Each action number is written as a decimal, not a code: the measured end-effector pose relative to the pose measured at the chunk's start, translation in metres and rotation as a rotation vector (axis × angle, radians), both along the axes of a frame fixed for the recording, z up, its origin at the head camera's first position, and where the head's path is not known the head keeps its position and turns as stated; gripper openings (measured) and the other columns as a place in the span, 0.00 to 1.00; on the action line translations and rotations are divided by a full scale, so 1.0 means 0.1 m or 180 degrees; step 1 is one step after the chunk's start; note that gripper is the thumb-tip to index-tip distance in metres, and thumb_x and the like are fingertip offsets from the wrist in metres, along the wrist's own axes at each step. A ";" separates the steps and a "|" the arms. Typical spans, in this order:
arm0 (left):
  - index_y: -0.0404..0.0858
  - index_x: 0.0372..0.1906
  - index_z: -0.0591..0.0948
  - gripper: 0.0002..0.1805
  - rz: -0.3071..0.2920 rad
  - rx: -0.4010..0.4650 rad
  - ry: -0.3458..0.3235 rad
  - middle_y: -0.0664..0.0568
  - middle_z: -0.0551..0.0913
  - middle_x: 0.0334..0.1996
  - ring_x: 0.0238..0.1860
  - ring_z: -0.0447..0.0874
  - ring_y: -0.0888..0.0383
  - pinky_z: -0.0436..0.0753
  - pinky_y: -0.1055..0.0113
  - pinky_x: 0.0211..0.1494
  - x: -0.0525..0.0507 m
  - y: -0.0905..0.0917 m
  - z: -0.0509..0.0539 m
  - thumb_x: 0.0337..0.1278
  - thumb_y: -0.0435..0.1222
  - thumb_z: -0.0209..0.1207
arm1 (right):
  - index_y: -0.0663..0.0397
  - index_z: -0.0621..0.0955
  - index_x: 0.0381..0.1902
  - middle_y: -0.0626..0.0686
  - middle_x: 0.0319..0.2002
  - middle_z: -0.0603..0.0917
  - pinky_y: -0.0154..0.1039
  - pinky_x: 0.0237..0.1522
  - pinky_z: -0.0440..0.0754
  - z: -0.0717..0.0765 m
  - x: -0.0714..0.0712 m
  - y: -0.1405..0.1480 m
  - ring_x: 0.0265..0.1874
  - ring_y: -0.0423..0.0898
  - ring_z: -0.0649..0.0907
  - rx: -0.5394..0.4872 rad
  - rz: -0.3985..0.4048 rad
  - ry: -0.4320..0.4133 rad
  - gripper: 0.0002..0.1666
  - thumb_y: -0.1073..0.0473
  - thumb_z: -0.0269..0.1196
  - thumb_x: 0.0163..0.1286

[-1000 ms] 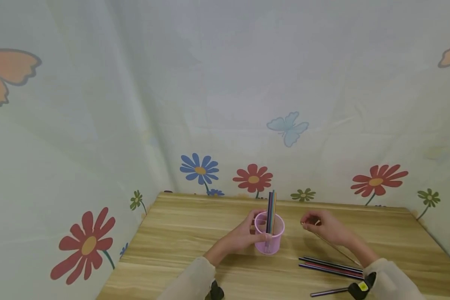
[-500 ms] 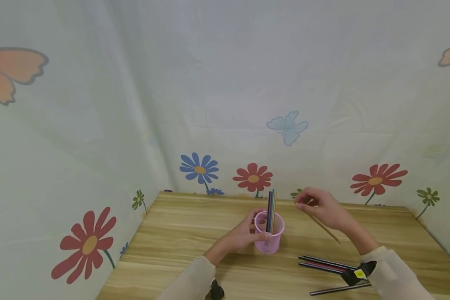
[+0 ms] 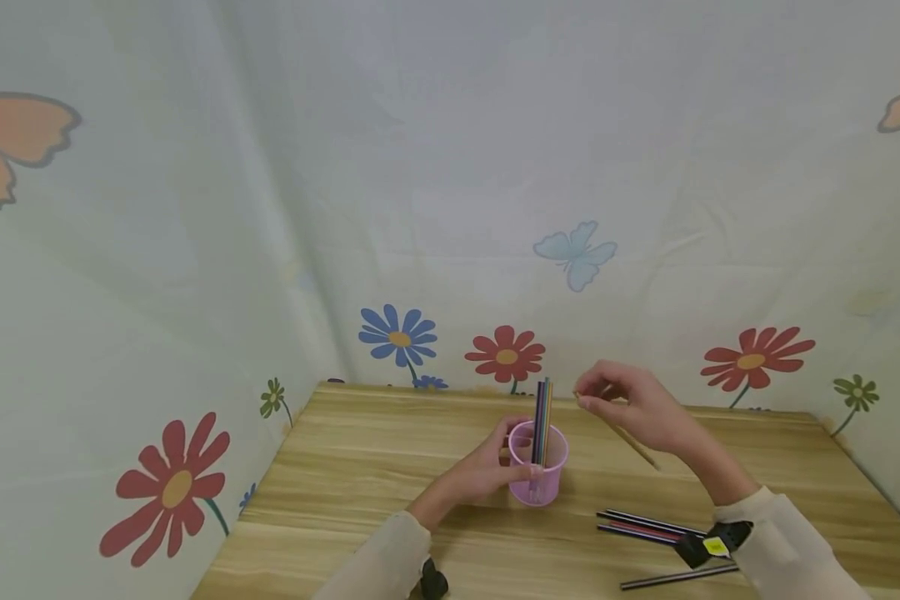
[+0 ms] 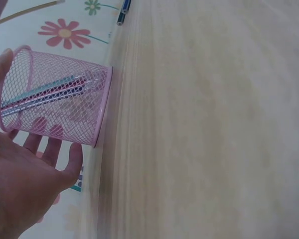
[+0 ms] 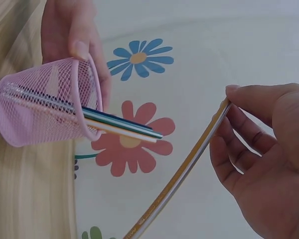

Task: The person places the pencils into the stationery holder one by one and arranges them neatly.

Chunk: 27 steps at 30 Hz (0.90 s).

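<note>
A pink mesh pen holder [image 3: 549, 485] stands upright on the wooden table. My left hand [image 3: 476, 479] grips it from the left, thumb near the rim and fingers round the far side. Several coloured pencils [image 5: 122, 124] lean together inside it, their ends sticking out above the rim. To the right of the holder and higher, my right hand [image 3: 641, 408] pinches a golden-yellow pencil [image 5: 177, 174] near one end between thumb and fingers. That pencil slants down and away to the right, apart from the holder.
Several dark pencils and a red one [image 3: 645, 528] lie on the table [image 3: 360, 450] below my right forearm. A single dark pencil [image 3: 675, 577] lies nearer the front edge, partly under the right sleeve. A flower-printed curtain [image 3: 450, 167] hangs behind the table.
My right hand has lifted the golden-yellow pencil off the table and moved it up and left toward the holder. The left hand has stayed on the pen holder.
</note>
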<state>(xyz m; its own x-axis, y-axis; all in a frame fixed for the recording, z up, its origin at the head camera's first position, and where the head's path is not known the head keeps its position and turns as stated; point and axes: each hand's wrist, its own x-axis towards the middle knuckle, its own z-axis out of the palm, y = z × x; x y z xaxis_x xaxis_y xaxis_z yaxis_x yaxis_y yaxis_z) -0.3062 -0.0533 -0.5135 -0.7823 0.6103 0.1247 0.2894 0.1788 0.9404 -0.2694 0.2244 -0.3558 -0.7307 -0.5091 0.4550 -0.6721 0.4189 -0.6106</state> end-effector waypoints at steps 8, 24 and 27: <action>0.54 0.79 0.58 0.43 0.0001 -0.0016 -0.0009 0.57 0.69 0.72 0.73 0.69 0.54 0.75 0.61 0.71 0.00 0.00 0.01 0.69 0.47 0.69 | 0.49 0.84 0.46 0.50 0.42 0.86 0.37 0.42 0.86 0.13 0.00 -0.04 0.39 0.45 0.86 -0.0170 -0.0003 0.0036 0.08 0.68 0.65 0.76; 0.53 0.80 0.58 0.43 0.0017 -0.0045 0.0025 0.57 0.69 0.72 0.73 0.69 0.56 0.75 0.63 0.71 0.01 0.00 0.01 0.68 0.47 0.69 | 0.63 0.82 0.50 0.58 0.43 0.85 0.34 0.45 0.87 0.26 -0.07 -0.14 0.40 0.46 0.87 -0.1020 -0.0240 -0.0143 0.07 0.67 0.65 0.77; 0.52 0.80 0.57 0.43 0.0026 -0.0060 0.0018 0.57 0.69 0.72 0.73 0.69 0.56 0.75 0.62 0.72 0.02 0.00 0.01 0.69 0.47 0.69 | 0.64 0.82 0.50 0.58 0.42 0.85 0.34 0.46 0.87 0.19 -0.12 -0.16 0.40 0.45 0.87 -0.1176 -0.0156 -0.0160 0.08 0.69 0.65 0.76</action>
